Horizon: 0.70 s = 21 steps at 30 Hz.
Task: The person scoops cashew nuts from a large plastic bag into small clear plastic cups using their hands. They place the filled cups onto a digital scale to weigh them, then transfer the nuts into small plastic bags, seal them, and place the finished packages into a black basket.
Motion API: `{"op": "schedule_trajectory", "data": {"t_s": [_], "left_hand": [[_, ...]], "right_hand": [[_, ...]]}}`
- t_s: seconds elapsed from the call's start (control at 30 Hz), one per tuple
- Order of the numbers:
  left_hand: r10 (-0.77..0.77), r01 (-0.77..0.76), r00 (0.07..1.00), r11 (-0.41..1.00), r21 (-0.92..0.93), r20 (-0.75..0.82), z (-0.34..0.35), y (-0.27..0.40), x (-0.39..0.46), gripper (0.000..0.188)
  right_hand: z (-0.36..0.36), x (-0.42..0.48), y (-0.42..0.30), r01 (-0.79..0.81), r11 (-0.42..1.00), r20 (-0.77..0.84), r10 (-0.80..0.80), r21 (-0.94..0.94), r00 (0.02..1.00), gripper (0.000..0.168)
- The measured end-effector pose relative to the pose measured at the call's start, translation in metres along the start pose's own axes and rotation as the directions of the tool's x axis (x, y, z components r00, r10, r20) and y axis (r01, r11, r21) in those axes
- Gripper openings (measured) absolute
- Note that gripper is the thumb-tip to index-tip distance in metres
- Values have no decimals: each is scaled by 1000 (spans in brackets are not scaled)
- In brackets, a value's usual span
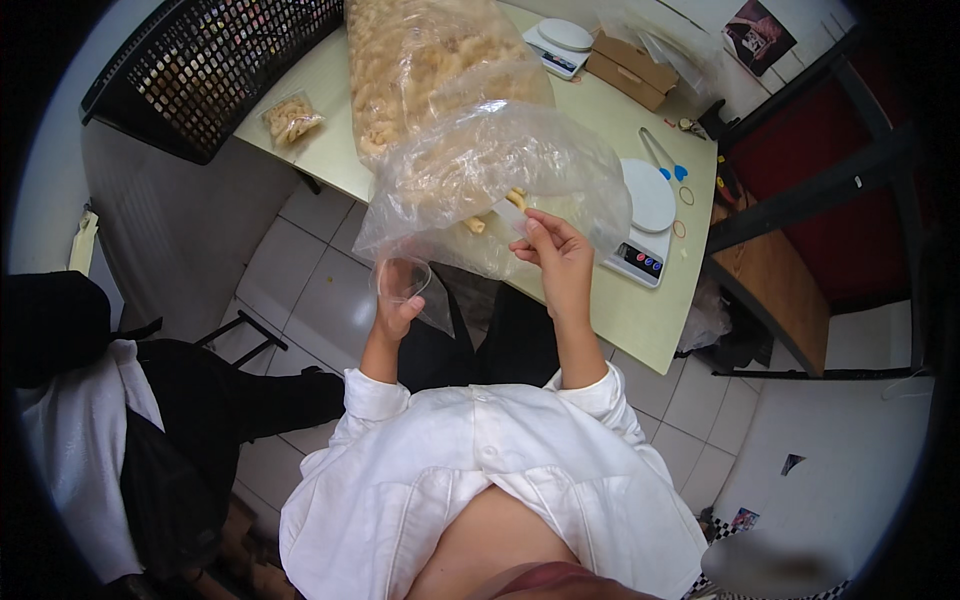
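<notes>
My left hand holds a small clear plastic bag, its round mouth facing up and some fingers seen through the film. My right hand pinches a small translucent white piece whose exact kind I cannot tell. Just beyond that piece is a curled, pale yellow puffed snack; whether they touch is unclear. Another tubular snack lies at the mouth of a large clear plastic bag. Many puffed snacks fill the large bag's far part. Its loose mouth spreads towards me, over the table edge.
Right of the large bag, a digital scale stands on the pale table, near blue-tipped tongs. Another scale and a cardboard box stand farther back. Left are a filled snack packet, a black basket and a person.
</notes>
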<state>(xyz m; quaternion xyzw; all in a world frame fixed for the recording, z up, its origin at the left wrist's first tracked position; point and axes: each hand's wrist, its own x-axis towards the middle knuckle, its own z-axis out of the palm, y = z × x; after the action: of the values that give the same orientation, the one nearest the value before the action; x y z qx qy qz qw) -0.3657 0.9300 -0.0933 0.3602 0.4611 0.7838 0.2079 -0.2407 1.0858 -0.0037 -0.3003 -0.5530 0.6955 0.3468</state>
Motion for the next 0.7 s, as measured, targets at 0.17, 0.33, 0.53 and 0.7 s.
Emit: {"op": "schedule_trajectory", "data": {"t_s": [0.17,0.33,0.53,0.7], "left_hand": [[18,-17,999,1000,15,-45,2,3,-6,90],[-16,18,1000,995,97,-20,4,7,-19,80],[-151,119,985,946,300,83,23,28,-26,68],[-133,5,974,817,577,181,41,45,-15,66]], "right_hand": [[-7,-7,2,-16,999,-80,19,36,997,26],[-18,-28,13,33,997,-173,-21,71,985,24],[-38,-41,12,81,993,-262,-56,86,964,25],[-52,-44,8,71,988,-281,-30,138,959,23]]}}
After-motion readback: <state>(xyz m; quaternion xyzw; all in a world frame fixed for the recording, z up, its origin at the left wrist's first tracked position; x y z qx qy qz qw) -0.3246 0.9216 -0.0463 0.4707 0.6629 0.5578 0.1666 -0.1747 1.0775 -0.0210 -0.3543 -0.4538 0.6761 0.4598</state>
